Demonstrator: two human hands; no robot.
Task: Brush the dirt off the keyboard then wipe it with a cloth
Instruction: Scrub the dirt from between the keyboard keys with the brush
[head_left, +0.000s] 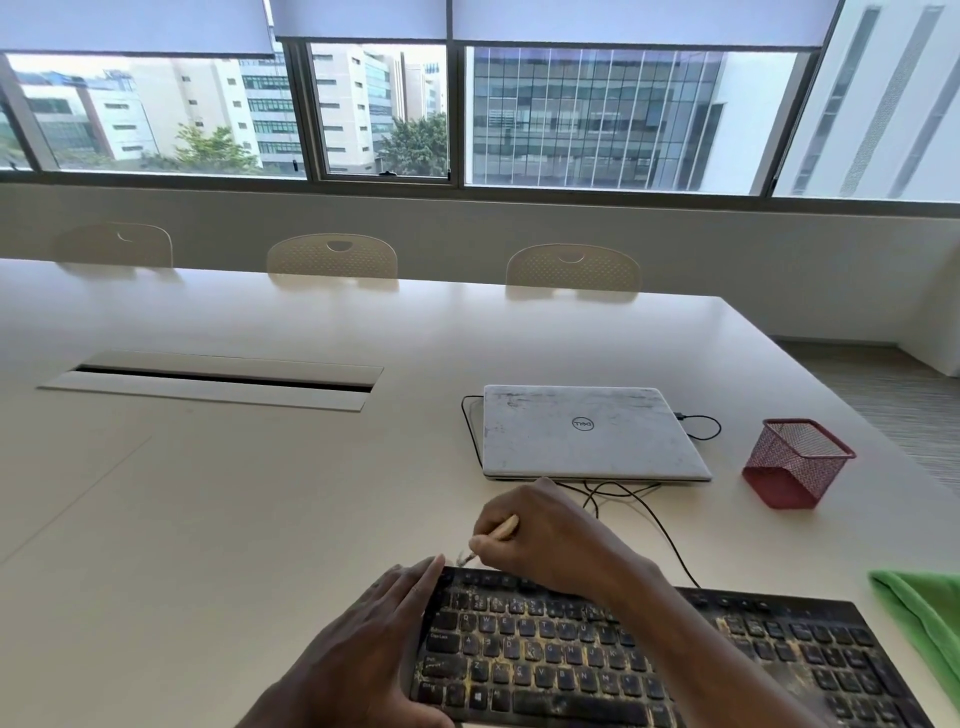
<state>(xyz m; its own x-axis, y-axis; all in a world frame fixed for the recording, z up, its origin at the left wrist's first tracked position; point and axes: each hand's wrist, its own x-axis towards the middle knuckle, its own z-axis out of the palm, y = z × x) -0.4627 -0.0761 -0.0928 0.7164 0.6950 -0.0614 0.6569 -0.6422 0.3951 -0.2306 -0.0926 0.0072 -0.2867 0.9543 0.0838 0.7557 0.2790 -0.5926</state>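
A black keyboard lies on the white table at the bottom of view, its keys speckled with yellowish dirt. My right hand reaches across its top edge and grips a small brush with a pale wooden handle; the bristles point at the keyboard's upper left corner. My left hand rests with straight fingers against the keyboard's left end. A green cloth lies at the right edge of the table.
A closed white laptop sits behind the keyboard, with black cables trailing toward it. A red mesh pen holder stands to the right. A cable slot is set into the table at left. Chairs line the far side.
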